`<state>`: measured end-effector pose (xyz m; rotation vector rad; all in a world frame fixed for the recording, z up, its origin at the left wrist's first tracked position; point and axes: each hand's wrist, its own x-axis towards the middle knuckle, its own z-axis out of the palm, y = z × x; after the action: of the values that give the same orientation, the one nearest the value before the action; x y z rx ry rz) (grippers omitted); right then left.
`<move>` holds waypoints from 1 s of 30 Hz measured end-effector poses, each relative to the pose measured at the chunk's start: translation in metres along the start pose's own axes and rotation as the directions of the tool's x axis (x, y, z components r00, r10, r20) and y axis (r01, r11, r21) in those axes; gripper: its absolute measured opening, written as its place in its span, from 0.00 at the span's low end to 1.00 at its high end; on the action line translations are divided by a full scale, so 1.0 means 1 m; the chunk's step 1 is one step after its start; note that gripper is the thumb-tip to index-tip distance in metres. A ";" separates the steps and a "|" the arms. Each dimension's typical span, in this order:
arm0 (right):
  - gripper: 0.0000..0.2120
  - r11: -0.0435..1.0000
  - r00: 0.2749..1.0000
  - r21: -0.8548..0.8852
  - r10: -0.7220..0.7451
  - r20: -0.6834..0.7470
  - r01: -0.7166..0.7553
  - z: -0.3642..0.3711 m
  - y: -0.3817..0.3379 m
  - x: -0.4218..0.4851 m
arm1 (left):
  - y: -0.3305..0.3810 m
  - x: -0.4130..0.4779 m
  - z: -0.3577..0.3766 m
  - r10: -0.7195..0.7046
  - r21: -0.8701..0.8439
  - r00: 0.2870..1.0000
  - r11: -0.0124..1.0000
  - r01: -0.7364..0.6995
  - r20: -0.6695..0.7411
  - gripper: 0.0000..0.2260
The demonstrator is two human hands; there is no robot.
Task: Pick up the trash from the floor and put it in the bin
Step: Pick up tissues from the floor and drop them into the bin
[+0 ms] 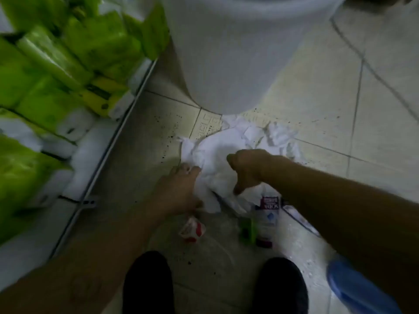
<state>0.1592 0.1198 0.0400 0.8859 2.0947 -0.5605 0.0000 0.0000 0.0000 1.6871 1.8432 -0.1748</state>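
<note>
A heap of crumpled white paper (217,152) lies on the tiled floor just in front of a tall white bin (235,53). My left hand (179,189) grips the heap's near left edge. My right hand (249,168) is closed on the paper from the right, knuckles up. Nearer my feet lie a red and white wrapper (192,230), a green item (248,230) and a clear plastic soda bottle (267,214) with a purple label. More torn white scraps (281,137) spread to the right of the heap.
Green and white packs (56,64) fill a low shelf on the left, edged by a metal rail (108,150). A blue object (353,288) lies at the bottom right. My two dark shoes (149,282) stand below the trash. Dark specks dot the tiles.
</note>
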 end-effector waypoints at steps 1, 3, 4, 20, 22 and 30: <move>0.37 0.997 0.997 -0.074 -0.009 0.071 0.015 0.001 0.001 0.013 | -0.006 0.011 0.007 0.035 -0.057 0.999 0.998 -0.034 0.024 0.25; 0.31 0.984 0.988 -0.167 -0.035 0.149 0.060 0.007 0.000 0.035 | -0.017 0.025 0.020 0.080 -0.198 0.996 0.977 -0.074 0.025 0.11; 0.27 0.978 0.983 -0.201 -0.022 0.181 0.059 0.007 0.000 0.040 | -0.021 0.029 0.022 0.065 -0.210 0.998 0.976 -0.059 0.021 0.07; 0.04 0.885 1.000 0.465 0.003 0.016 -0.010 -0.064 0.068 -0.044 | 0.029 0.036 -0.124 0.242 -0.052 0.968 0.968 -0.245 -0.061 0.11; 0.06 0.854 0.994 0.519 0.028 -0.110 0.033 -0.089 0.080 -0.073 | 0.050 0.033 -0.157 0.266 -0.077 0.944 0.955 -0.285 -0.195 0.07; 0.03 0.589 0.744 0.654 0.128 -0.655 0.474 -0.194 0.113 -0.170 | 0.100 0.008 -0.297 0.182 -0.345 0.794 0.828 -0.442 -0.580 0.05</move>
<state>0.2259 0.2488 0.2808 1.5430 2.5908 -1.6098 -0.0113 0.1710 0.2629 1.7562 1.7134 0.9022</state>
